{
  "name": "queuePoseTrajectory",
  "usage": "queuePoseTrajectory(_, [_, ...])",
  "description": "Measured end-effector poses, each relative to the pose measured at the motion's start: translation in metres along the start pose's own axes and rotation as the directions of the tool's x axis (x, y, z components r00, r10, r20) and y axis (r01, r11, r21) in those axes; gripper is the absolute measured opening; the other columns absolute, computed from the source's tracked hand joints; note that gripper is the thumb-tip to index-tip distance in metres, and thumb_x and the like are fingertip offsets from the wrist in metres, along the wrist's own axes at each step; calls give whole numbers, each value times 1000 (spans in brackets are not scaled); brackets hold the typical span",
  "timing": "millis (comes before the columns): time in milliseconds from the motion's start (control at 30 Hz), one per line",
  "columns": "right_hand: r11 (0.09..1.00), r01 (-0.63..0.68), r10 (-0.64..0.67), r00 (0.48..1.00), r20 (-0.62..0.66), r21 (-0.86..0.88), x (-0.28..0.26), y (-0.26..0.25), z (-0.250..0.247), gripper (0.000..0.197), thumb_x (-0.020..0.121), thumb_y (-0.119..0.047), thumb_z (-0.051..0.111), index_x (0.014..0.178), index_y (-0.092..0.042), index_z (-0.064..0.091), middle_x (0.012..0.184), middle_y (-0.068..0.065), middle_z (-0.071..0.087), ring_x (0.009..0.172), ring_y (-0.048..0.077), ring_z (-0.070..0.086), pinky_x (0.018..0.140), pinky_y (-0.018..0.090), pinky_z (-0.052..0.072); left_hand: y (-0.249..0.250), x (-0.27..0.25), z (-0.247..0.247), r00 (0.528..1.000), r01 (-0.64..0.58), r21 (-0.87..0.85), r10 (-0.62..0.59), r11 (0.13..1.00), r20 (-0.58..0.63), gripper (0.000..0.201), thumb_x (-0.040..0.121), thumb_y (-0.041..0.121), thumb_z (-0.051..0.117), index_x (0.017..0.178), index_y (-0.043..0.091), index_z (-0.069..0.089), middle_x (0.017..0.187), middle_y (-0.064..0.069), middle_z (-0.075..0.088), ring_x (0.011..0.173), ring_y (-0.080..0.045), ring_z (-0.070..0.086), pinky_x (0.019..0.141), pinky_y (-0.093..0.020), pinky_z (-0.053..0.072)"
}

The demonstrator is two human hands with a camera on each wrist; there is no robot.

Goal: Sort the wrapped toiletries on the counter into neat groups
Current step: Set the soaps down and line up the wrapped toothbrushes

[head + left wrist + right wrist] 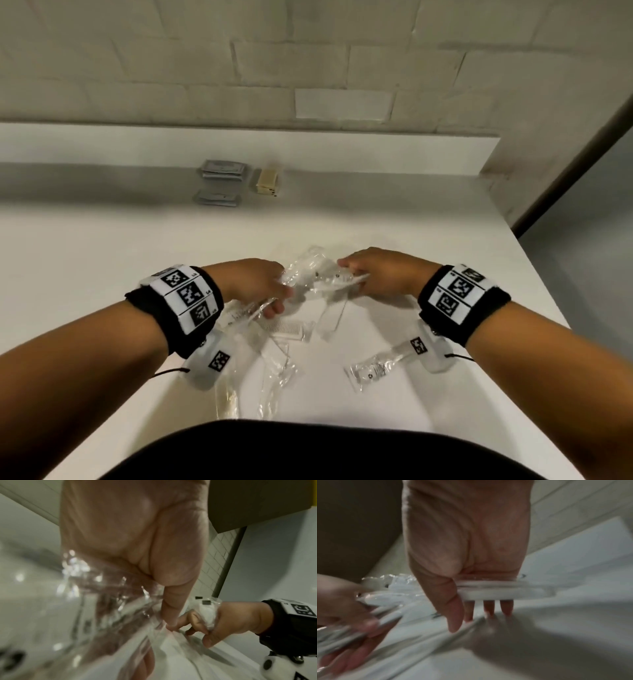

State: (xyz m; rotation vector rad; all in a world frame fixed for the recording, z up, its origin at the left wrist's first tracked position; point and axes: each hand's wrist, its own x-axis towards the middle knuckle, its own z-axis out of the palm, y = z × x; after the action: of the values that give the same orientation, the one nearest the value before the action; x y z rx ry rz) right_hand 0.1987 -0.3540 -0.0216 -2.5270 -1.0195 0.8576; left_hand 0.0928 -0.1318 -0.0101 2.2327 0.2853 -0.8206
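Between the two hands, over the near middle of the white surface [102,233], a bundle of clear-wrapped toiletries [317,274] is held up: crinkled, glossy transparent film with small dark print marks, its contents hard to make out. On one side the left hand [255,282] has its fingers curled round several of these packets, how many I cannot tell; on the other the right hand [375,274] grips one long flat packet [501,592] with a white item inside, pressed across the palm by bent fingers while the thumb points down. Below the left hand lies one wrapped white comb [286,330], and nearer the body under that wrist at least two more clear packets [274,380] overlap. Just beneath the right wrist one clear packet with printed text [371,370] lies alone. Well beyond both hands, by the back ledge, stand two small stacks of grey sachets [221,183], one behind the other, with one stack of cream-coloured bars [267,181] just to their right.
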Motion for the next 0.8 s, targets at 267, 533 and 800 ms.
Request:
queuePoseTrajectory(267, [966, 136, -67, 953, 295, -221, -56, 9, -4, 35, 67, -28, 77, 73, -28, 42, 93, -14, 53, 69, 1, 56, 56, 22, 44, 18, 30, -22, 983, -108, -223, 71, 969, -170, 16, 93, 21, 59, 88, 8, 51, 75, -8, 70, 60, -23, 66, 60, -36, 54])
queuePoseTrajectory(533, [945, 135, -76, 977, 201, -297, -67, 33, 7, 9, 76, -33, 57, 77, -28, 49, 87, -19, 45, 82, 5, 45, 71, 22, 38, 54, 87, -46, 930, -176, -327, 48, 928, -364, 21, 93, 21, 58, 93, 1, 58, 89, -18, 70, 77, -32, 68, 74, -40, 54])
queuePoseTrajectory(800, [958, -211, 264, 912, -313, 193, 21, 50, -73, 24, 79, -15, 69, 93, -21, 51, 89, 1, 57, 73, 15, 53, 54, 24, 38, 65, 142, -60, 916, -86, -333, -57, 939, -397, 35, 91, 34, 58, 67, 8, 63, 81, -20, 71, 61, -27, 55, 58, -27, 42])
